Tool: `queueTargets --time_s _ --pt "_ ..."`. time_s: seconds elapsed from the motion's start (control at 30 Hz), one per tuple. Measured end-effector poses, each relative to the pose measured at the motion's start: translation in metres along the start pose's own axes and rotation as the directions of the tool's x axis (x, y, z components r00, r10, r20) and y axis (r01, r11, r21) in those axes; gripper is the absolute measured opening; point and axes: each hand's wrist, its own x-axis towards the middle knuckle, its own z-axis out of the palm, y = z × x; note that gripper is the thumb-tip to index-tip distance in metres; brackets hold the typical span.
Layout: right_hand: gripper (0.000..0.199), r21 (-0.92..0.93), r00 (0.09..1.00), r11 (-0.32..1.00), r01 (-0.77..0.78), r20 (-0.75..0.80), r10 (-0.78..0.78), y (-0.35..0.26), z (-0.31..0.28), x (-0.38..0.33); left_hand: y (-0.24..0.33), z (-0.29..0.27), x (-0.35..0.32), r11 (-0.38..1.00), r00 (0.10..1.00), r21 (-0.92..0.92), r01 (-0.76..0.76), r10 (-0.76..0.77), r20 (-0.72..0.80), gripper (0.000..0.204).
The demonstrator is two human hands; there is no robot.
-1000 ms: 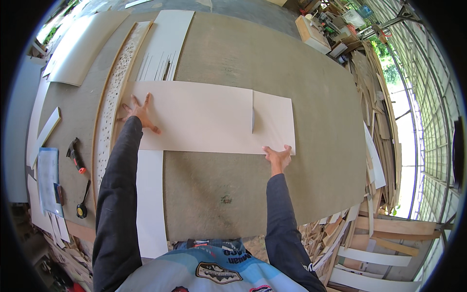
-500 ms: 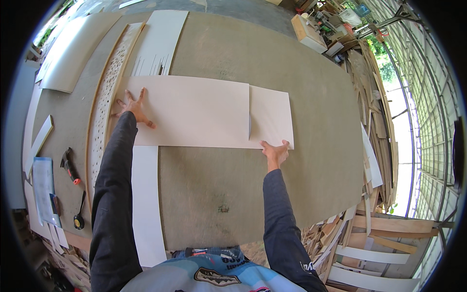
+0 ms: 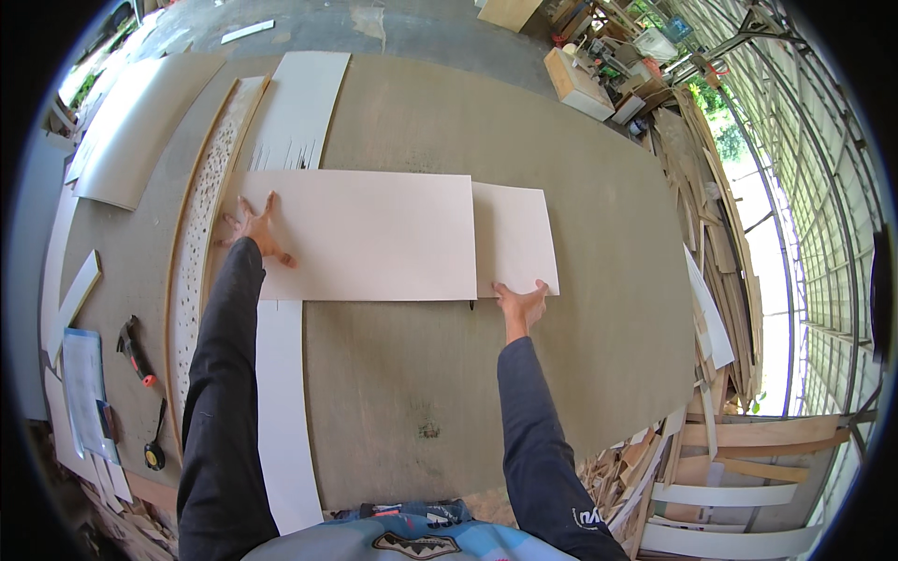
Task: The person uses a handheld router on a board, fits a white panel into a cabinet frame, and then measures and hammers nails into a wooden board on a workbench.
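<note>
A long pale pink board (image 3: 374,238) lies crosswise on the large work table. My left hand (image 3: 256,232) rests flat on its left end, fingers spread. A smaller pale panel (image 3: 513,234) sticks out from under the board's right end, so its left part is hidden. At the near right corner of this panel, my right hand (image 3: 521,307) holds the near edge, thumb and index finger set apart on it; its other fingers are mostly hidden. Beneath the board's left part runs a long white sheet (image 3: 283,402) with several slits near its far part.
Left of the board stands a speckled strip with wooden edges (image 3: 201,206). A hammer (image 3: 137,352), a tape measure (image 3: 154,449) and a blue-edged clear packet (image 3: 84,383) lie at the left. A curved white sheet (image 3: 140,122) is farther back. Wood offcuts (image 3: 716,252) are piled along the right.
The whole view has shifted, with the table lower in it. The gap at the board's right end edge has closed up, and the panel's near edge now sits slightly farther in than the board's.
</note>
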Motion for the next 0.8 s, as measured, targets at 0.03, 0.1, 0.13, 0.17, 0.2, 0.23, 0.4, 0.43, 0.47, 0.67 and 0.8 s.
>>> queueTargets --time_s 0.03,0.1,0.13,0.17,0.2,0.23,0.4,0.43,0.47,0.67,0.8 --pt "0.087 -0.008 0.998 0.999 0.038 -0.040 -0.038 -0.001 -0.001 -0.002 -0.001 -0.002 -0.001 1.000 1.000 -0.005 0.007 -0.007 -0.005 0.162" --pt "0.086 -0.024 0.986 0.994 0.103 -0.129 -0.106 0.002 -0.013 -0.007 -0.003 -0.001 -0.002 1.000 0.999 -0.012 0.012 -0.012 -0.031 0.160" --pt "0.085 -0.049 0.972 0.988 0.147 -0.178 -0.153 0.013 -0.024 -0.003 -0.004 0.004 -0.001 1.000 0.999 -0.014 0.001 -0.002 -0.052 0.158" --pt "0.084 -0.081 0.952 0.980 0.182 -0.237 -0.196 0.035 -0.039 0.006 -0.002 0.010 0.001 1.000 0.997 -0.016 -0.022 0.021 -0.071 0.157" --pt "0.082 -0.037 0.953 0.985 0.171 -0.248 -0.175 0.044 -0.049 0.002 -0.013 0.018 0.005 0.999 0.993 -0.035 -0.014 0.010 -0.115 0.156" --pt "0.081 0.002 0.952 0.987 0.159 -0.266 -0.153 0.054 -0.063 -0.001 -0.020 0.025 0.005 0.998 0.988 -0.053 -0.022 0.013 -0.153 0.155" --pt "0.072 0.490 0.957 0.871 -0.028 -0.239 0.165 0.160 -0.149 -0.035 -0.063 0.112 -0.022 0.978 0.845 -0.131 -0.161 0.068 -0.531 0.104" --pt "0.068 0.448 0.933 0.892 -0.059 -0.294 0.209 0.191 -0.173 -0.045 -0.056 0.126 -0.043 0.989 0.855 -0.092 -0.115 0.052 -0.516 0.095" --pt "0.068 0.476 0.910 0.873 -0.103 -0.309 0.276 0.212 -0.193 -0.059 -0.059 0.135 -0.062 0.983 0.855 -0.130 -0.128 0.043 -0.517 0.092" --pt "0.070 0.691 0.802 0.700 -0.181 -0.308 0.511 0.293 -0.241 -0.119 -0.157 0.169 -0.024 0.941 0.513 -0.309 -0.140 -0.198 -0.835 0.084" --pt "0.070 0.744 0.663 0.651 -0.152 -0.412 0.625 0.368 -0.293 -0.176 -0.097 0.136 -0.065 0.604 0.773 -0.793 0.083 -0.541 -0.331 0.067"
